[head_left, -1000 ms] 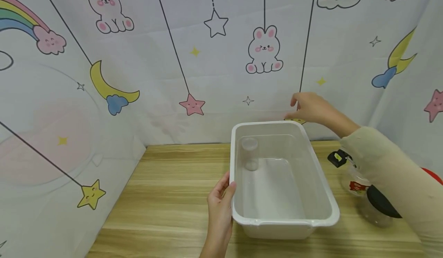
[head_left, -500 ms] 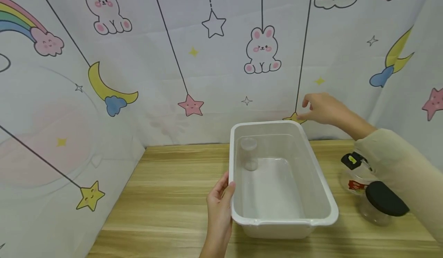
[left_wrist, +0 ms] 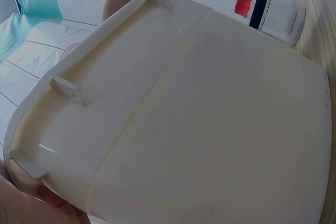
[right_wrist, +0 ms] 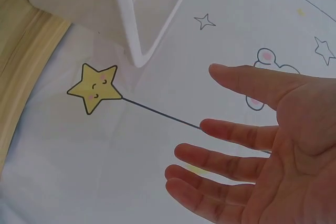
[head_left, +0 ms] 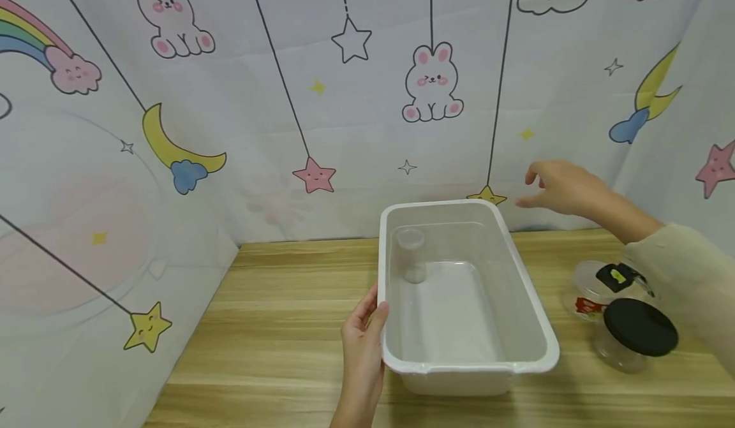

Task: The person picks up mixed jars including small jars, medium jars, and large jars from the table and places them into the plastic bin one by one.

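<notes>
A white rectangular plastic tub (head_left: 459,326) rests on the wooden table with its mouth up. My left hand (head_left: 364,345) grips its left rim, thumb over the edge; in the left wrist view those fingers (left_wrist: 55,200) curl under the lip. Inside the tub, at the far left corner, stands a small clear cylindrical container (head_left: 412,259). To the right of the far rim my right hand (head_left: 565,189) hovers in the air, holding nothing. The right wrist view shows its palm (right_wrist: 294,156) with the fingers spread and slightly bent.
Right of the tub stand a clear container with a red label (head_left: 588,287) and a clear jar with a black lid (head_left: 640,327). White cartoon-print cloth (head_left: 367,128) hangs behind and on both sides. Bare wood (head_left: 275,326) lies left of the tub.
My right hand has moved away from the tub's far right corner, to the right and slightly down, uncovering the containers there. My left hand and the tub stay as they were.
</notes>
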{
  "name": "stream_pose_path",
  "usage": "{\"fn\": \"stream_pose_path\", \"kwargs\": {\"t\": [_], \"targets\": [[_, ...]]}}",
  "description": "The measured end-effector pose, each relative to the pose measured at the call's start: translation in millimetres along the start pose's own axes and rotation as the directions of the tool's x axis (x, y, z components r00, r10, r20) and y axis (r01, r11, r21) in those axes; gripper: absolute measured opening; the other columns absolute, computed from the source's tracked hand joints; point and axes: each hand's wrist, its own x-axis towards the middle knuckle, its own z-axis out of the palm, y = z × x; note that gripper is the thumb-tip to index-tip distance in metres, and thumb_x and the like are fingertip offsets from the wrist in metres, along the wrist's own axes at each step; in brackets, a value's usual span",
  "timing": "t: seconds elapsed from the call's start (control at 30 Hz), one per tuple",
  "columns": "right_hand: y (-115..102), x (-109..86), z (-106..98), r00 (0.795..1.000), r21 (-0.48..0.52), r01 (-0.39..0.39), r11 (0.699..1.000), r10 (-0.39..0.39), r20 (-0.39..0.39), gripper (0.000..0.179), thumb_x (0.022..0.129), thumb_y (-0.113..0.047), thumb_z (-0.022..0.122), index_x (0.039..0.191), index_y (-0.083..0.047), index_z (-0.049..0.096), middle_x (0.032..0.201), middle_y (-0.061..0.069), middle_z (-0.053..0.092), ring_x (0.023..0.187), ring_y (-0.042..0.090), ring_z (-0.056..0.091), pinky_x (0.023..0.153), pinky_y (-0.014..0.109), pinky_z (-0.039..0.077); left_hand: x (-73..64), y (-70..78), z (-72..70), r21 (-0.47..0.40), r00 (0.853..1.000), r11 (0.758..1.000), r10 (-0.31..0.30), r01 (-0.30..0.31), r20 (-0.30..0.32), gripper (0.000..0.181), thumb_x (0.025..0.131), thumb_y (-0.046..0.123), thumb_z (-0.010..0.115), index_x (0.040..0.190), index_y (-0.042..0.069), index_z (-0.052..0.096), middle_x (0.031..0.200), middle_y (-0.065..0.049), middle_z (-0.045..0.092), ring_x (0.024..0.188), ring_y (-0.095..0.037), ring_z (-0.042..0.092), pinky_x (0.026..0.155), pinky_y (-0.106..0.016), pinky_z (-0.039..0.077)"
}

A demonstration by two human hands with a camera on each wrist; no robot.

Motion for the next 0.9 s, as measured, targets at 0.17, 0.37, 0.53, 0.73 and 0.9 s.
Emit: {"fn": "stream_pose_path", "kwargs": {"t": [0.17,0.37,0.53,0.73,0.9], "targets": [[6.5,-10.1,-1.0,1.000,-0.012,-0.005,1.000,0.005,0.007,0.049,0.090,-0.028,0.074,0.112,0.012,0.057,0.107,0.030,0.062,0.092,0.041,0.060,0.073,0.055,0.053,-0.3,0.5,0.6,0.012,1.000,1.000,0.000,0.000,-0.008,0.041,0.099,0.001,0.056,0.139,-0.008,0.051,0.120,-0.014,0.062,0.102,-0.017,0.062,0.084,-0.029,0.056],[17.4,-21.9,-3.1,1.000,-0.038,-0.011,0.999,0.012,0.027,0.051,0.090,-0.030,0.074,0.112,0.012,0.056,0.105,0.030,0.062,0.092,0.042,0.060,0.072,0.055,0.053,-0.5,-0.1,0.9,0.015,1.000,1.000,0.005,-0.005,-0.005,0.040,0.099,0.000,0.055,0.139,-0.008,0.052,0.120,-0.014,0.062,0.103,-0.017,0.062,0.085,-0.028,0.055],[29.1,-30.8,-2.6,1.000,-0.055,0.001,0.998,0.001,0.028,0.051,0.089,-0.030,0.076,0.109,0.013,0.057,0.101,0.028,0.064,0.086,0.038,0.061,0.070,0.053,0.053,-1.0,0.3,1.1,0.011,1.000,1.000,0.005,-0.005,-0.004,0.041,0.099,0.002,0.056,0.139,-0.008,0.051,0.123,-0.014,0.062,0.104,-0.017,0.061,0.085,-0.028,0.055],[41.5,-41.0,0.7,0.999,-0.063,-0.012,0.998,0.014,0.031,0.051,0.087,-0.031,0.077,0.106,0.012,0.058,0.096,0.025,0.065,0.077,0.030,0.060,0.065,0.049,0.055,-0.8,1.0,1.5,0.006,1.000,1.000,0.009,-0.009,0.006,0.042,0.100,0.003,0.056,0.140,-0.007,0.050,0.125,-0.014,0.061,0.107,-0.016,0.061,0.086,-0.027,0.055],[51.1,-50.0,1.7,0.999,-0.067,-0.024,0.997,0.027,0.035,0.053,0.086,-0.031,0.078,0.106,0.013,0.057,0.095,0.025,0.066,0.078,0.032,0.061,0.066,0.051,0.055,-0.6,0.6,1.7,0.004,1.000,1.000,0.014,-0.014,0.011,0.042,0.100,0.003,0.056,0.141,-0.008,0.050,0.126,-0.014,0.061,0.107,-0.016,0.060,0.087,-0.027,0.054]]}}
